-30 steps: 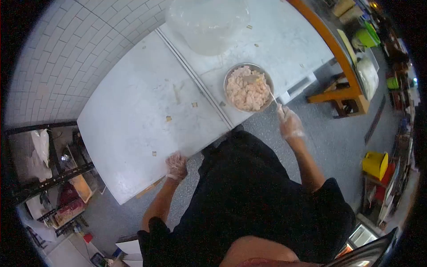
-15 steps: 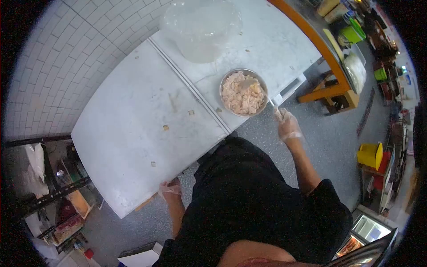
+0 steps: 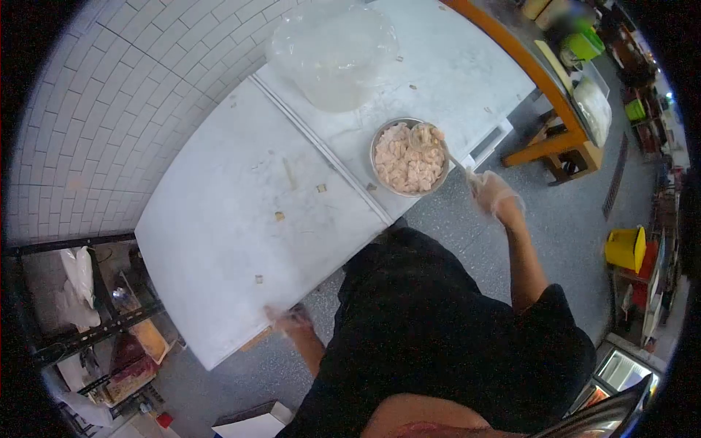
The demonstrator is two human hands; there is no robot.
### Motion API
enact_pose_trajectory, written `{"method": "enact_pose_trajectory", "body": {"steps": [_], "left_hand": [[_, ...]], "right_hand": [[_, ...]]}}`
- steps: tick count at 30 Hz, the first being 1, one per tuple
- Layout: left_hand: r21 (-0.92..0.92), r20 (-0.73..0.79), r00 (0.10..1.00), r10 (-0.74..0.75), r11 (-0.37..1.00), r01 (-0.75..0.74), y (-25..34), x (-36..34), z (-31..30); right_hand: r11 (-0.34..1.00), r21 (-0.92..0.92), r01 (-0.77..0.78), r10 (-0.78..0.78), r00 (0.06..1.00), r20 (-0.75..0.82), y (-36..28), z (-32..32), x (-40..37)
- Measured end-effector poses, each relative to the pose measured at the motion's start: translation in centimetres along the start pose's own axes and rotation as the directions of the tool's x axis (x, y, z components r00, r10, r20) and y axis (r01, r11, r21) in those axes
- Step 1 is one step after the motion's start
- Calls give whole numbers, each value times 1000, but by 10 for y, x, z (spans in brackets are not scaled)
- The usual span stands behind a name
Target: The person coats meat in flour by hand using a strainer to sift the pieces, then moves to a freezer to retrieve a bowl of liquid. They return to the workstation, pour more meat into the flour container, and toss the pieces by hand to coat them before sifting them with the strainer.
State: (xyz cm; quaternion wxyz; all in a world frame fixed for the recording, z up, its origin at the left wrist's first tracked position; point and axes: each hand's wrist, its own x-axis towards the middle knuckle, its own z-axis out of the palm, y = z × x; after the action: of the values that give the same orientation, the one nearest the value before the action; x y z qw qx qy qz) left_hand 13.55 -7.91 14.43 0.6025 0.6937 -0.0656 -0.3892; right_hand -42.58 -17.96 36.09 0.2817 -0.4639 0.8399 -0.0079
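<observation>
spoon [image 3: 437,144] shifted in bowl [image 3: 374,159], right hand [image 3: 495,193] gripping it, left hand [image 3: 290,317] blurred, grip unclear

No legible text in view.
Nothing readable is showing on the tabletop [image 3: 219,219], the metal bowl [image 3: 374,157], the clear tub [image 3: 332,51] or the yellow bin [image 3: 626,248]; everything is blurring out.

Pale pink-cream food [image 3: 405,166] in a silver bowl [image 3: 374,155] on a white table [image 3: 219,219]. White brick-pattern wall [image 3: 109,109] upper left, speckled grey floor [image 3: 569,212], yellow bin [image 3: 626,248] at right.
</observation>
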Motion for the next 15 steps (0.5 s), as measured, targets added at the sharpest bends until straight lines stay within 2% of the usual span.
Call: {"method": "enact_pose_trajectory", "body": {"steps": [1, 2, 3, 4, 5, 6, 8, 9, 12, 13, 14, 15], "left_hand": [[297, -85, 971, 225, 936, -191, 18, -12, 6], [578, -94, 885, 455, 749, -324, 41, -25, 11], [800, -28, 755, 655, 468, -376, 65, -37, 15], [932, 107, 598, 795, 129, -338, 86, -48, 18], [953, 289, 436, 852, -214, -213, 104, -56, 18], [953, 288, 433, 854, -214, -214, 121, -57, 25], [972, 230, 370, 900, -229, -47, 152, -43, 41], [972, 232, 364, 902, -231, -46, 165, -22, 34], [957, 281, -9, 960, -280, 70, 206, 82, 14], [953, 294, -130, 947, -280, 117, 208, 93, 10], [994, -79, -245, 966, 56, -98, 263, 53, 62], [870, -440, -322, 838, 309, -384, 318, 12, 115]], "right_hand": [[996, 66, -54, 54, 999, 4, -15, -14, -12], [985, 135, -109, 108, 994, 13, -24, -23, -19], [985, 134, -110, 111, 994, 7, -23, -26, -16], [988, 125, -92, 86, 995, 55, -21, -29, -11], [991, 116, -72, 60, 993, 105, -20, -30, -9], [990, 119, -70, 58, 993, 104, -22, -34, -11], [992, 104, 75, -86, 991, 99, -27, -44, -18], [991, 110, 78, -89, 991, 99, -22, -41, -15], [990, 78, 118, -129, 980, 151, -12, -40, -11], [985, 156, 72, -97, 983, 159, -22, -48, -22], [972, 232, 30, -72, 982, 172, -30, -51, -29], [972, 231, 44, -87, 981, 176, -27, -42, -28]]}}
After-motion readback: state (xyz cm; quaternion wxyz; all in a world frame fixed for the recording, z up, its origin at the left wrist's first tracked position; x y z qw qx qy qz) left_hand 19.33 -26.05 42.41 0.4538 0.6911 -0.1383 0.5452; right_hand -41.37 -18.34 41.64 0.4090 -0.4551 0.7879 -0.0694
